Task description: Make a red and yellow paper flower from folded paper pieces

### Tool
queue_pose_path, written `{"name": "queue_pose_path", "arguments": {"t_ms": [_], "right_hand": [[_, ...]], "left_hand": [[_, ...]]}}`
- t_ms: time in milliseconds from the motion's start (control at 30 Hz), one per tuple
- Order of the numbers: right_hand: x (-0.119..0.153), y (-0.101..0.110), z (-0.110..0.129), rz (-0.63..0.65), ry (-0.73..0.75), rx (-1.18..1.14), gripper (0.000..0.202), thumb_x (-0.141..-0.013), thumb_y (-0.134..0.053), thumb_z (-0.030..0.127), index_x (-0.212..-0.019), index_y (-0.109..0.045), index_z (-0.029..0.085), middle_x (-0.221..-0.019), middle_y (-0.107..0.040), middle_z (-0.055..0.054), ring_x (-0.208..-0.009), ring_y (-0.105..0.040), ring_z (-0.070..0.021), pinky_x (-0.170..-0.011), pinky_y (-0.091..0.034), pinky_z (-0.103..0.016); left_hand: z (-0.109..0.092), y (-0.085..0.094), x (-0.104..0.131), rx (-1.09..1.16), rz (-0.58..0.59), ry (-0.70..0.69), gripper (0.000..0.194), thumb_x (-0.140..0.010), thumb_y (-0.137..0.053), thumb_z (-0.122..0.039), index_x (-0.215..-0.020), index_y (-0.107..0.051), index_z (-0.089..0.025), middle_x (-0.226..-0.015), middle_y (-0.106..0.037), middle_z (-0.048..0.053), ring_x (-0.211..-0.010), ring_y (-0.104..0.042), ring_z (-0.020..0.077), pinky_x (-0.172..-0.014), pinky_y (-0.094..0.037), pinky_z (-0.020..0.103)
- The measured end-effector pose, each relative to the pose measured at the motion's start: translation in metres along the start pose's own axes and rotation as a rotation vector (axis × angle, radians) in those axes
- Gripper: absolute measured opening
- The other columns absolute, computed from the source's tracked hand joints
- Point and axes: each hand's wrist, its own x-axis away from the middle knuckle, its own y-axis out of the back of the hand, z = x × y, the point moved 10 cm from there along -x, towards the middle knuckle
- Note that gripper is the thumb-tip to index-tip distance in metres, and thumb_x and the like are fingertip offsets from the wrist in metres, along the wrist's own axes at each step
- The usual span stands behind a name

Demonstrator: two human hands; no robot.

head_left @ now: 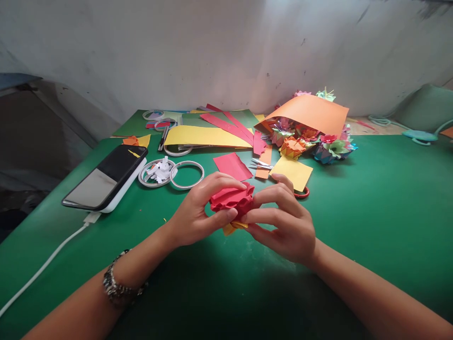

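Between my two hands is a red folded paper flower point(233, 200) with crinkled edges and a bit of yellow paper point(231, 229) under it. My left hand point(200, 210) grips its left side, fingers over the top and thumb at the front. On the right side, my right hand point(285, 222) holds it with the fingertips. Just behind the flower lie a red paper piece point(232, 166), a yellow paper square point(293, 172) and scissors point(262, 164), whose red handle shows past the yellow square. The flower's underside is mostly hidden by my fingers.
A phone point(106, 179) with a white cable point(46, 264) lies at left. Beside it are tape rings point(187, 175), one holding white scraps point(160, 171). Yellow paper point(208, 137) and red strips point(226, 126) lie behind. Several paper flowers point(295, 146) sit under an orange sheet point(311, 111).
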Motion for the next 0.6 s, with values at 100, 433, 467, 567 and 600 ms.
{"name": "queue_pose_path", "arguments": {"t_ms": [100, 433, 467, 567, 600], "right_hand": [[0.000, 0.000, -0.004, -0.018, -0.055, -0.017, 0.007, -0.080, -0.054, 0.018, -0.075, -0.056, 0.023, -0.072, -0.058, 0.002, -0.063, -0.053, -0.0090, -0.077, -0.036, -0.034], [0.003, -0.008, -0.022, 0.011, -0.246, -0.159, 0.008, -0.077, -0.057, 0.013, -0.078, -0.055, 0.021, -0.077, -0.056, -0.001, -0.072, -0.054, -0.0124, -0.067, -0.039, -0.030], [0.003, -0.009, -0.024, 0.015, -0.262, -0.167, 0.008, -0.077, -0.056, 0.013, -0.079, -0.054, 0.021, -0.077, -0.056, 0.000, -0.072, -0.054, -0.0125, -0.067, -0.039, -0.030], [0.005, -0.011, -0.029, 0.023, -0.305, -0.195, 0.008, -0.078, -0.055, 0.013, -0.080, -0.053, 0.021, -0.077, -0.056, 0.000, -0.073, -0.054, -0.0123, -0.067, -0.039, -0.031], [0.005, -0.012, -0.030, 0.025, -0.315, -0.203, 0.008, -0.078, -0.055, 0.013, -0.080, -0.053, 0.021, -0.076, -0.056, 0.001, -0.073, -0.054, -0.0122, -0.067, -0.039, -0.030]], "left_hand": [[-0.002, 0.000, 0.000, -0.020, 0.000, -0.021, 0.026, -0.083, -0.049, -0.035, -0.102, -0.055, -0.019, -0.098, -0.057, 0.005, -0.092, -0.051, 0.0169, -0.080, -0.041, 0.029], [0.009, 0.000, -0.002, -0.046, -0.002, 0.058, 0.033, -0.087, -0.038, -0.041, -0.099, -0.057, -0.018, -0.094, -0.059, 0.006, -0.089, -0.052, 0.0162, -0.078, -0.042, 0.029], [0.011, 0.001, -0.002, -0.058, -0.005, 0.080, 0.033, -0.087, -0.038, -0.041, -0.098, -0.058, -0.017, -0.094, -0.059, 0.006, -0.089, -0.052, 0.0161, -0.078, -0.042, 0.029], [0.016, 0.002, -0.001, -0.094, -0.019, 0.140, 0.034, -0.087, -0.038, -0.040, -0.097, -0.059, -0.016, -0.096, -0.056, 0.007, -0.089, -0.052, 0.0161, -0.078, -0.043, 0.030], [0.017, 0.002, 0.000, -0.103, -0.021, 0.150, 0.034, -0.086, -0.038, -0.039, -0.097, -0.060, -0.016, -0.097, -0.056, 0.007, -0.089, -0.052, 0.0162, -0.078, -0.043, 0.029]]}}
